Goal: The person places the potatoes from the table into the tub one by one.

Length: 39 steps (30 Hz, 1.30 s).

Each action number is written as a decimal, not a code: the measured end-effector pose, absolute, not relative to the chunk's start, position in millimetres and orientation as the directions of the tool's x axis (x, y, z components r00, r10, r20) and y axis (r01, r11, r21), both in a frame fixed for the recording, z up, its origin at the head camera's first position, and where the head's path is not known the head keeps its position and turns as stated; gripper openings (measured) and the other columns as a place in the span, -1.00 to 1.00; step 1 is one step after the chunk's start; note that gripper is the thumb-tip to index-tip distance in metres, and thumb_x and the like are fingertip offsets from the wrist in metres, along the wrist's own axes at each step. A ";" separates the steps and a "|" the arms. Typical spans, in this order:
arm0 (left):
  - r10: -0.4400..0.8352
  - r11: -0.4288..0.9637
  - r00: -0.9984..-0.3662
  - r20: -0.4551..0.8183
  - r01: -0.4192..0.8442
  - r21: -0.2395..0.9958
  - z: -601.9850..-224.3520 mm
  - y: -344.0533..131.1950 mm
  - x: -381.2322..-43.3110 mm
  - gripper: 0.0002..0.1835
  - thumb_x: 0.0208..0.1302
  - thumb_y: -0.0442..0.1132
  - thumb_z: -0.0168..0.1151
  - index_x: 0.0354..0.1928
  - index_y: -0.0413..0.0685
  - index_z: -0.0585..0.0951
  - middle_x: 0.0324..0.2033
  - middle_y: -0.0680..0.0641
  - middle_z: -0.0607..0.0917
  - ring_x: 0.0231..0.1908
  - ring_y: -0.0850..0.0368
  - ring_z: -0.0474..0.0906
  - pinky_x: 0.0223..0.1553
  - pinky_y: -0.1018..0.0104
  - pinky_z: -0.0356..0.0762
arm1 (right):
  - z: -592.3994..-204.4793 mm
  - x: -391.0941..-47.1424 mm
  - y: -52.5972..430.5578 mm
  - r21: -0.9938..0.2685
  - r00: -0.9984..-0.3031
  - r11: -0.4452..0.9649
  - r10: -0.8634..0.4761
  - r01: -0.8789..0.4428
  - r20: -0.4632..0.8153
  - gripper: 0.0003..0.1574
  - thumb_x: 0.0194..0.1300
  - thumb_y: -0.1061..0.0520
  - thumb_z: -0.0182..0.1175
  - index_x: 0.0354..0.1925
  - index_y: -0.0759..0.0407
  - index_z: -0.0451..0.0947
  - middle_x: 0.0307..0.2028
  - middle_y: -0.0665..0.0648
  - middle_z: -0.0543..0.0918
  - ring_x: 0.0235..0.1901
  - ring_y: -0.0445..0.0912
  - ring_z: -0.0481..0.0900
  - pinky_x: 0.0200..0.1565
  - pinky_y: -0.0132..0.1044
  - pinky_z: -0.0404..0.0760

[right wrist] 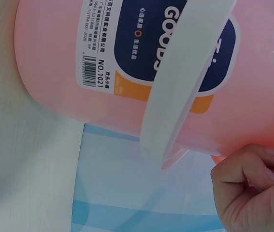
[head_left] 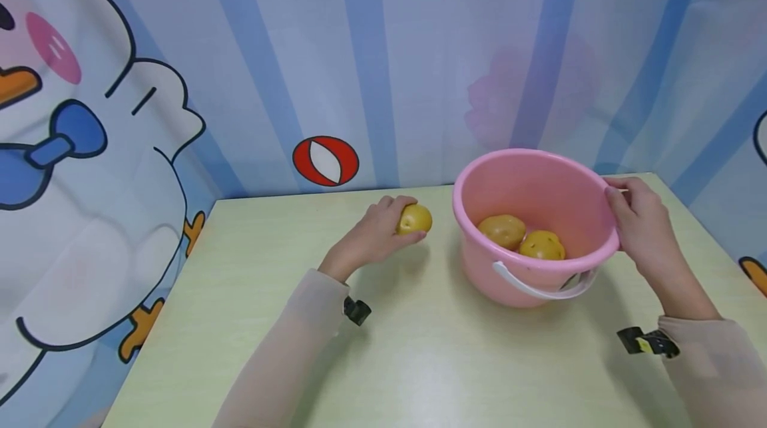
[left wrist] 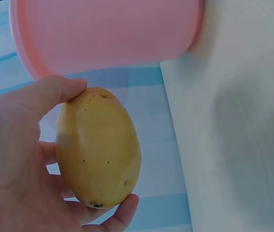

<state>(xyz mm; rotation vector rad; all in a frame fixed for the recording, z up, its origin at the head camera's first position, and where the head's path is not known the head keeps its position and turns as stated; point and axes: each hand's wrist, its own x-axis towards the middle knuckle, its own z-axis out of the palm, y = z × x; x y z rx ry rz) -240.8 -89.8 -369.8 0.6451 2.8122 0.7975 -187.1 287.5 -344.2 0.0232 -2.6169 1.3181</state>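
My left hand (head_left: pixel 379 231) grips a yellow potato (left wrist: pixel 100 147) with small dark specks, its thumb at one end and fingers round the other. The hand holds it above the table, to the left of a pink bucket (head_left: pixel 488 275). Two more potatoes lie inside the bucket, a browner one (head_left: pixel 502 231) and a yellow one (head_left: pixel 542 245). At the bucket's right side my right hand (head_left: pixel 644 225) holds the rim, thumb on the inner side. A white handle (right wrist: pixel 175 92) hangs down across the front of the bucket, over its printed label (right wrist: pixel 132 43).
The bucket stands on a pale wooden table (head_left: pixel 252 321) towards its back right. Behind the table hangs a blue striped cloth (head_left: pixel 413 82) with cartoon figures. Each wrist wears a small black camera strap, such as the left strap (head_left: pixel 357 311).
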 end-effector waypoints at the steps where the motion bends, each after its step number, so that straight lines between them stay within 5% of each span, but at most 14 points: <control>1: 0.444 0.764 -0.896 -0.019 0.367 0.531 -367.7 -90.2 -239.5 -0.30 0.36 0.14 0.23 0.43 0.03 0.30 0.06 -0.09 0.45 -0.04 0.03 0.37 -0.17 0.21 0.53 | -344.3 -187.1 287.4 -0.793 -0.978 0.599 0.080 -0.108 0.193 -0.30 0.63 -0.05 -0.29 0.40 0.48 0.15 -0.04 0.48 0.46 -0.47 -0.27 0.53 -0.53 -0.36 0.61; 39: 0.519 0.649 -0.824 0.230 0.554 0.521 -307.9 -78.6 -215.3 -0.31 0.39 0.13 0.20 0.43 0.01 0.30 0.15 -0.05 0.42 0.03 0.09 0.30 -0.15 0.23 0.54 | -343.6 -186.5 286.2 -0.799 -0.980 0.592 0.078 -0.102 0.183 -0.30 0.63 -0.05 -0.29 0.41 0.48 0.14 -0.06 0.45 0.45 -0.49 -0.25 0.53 -0.53 -0.35 0.61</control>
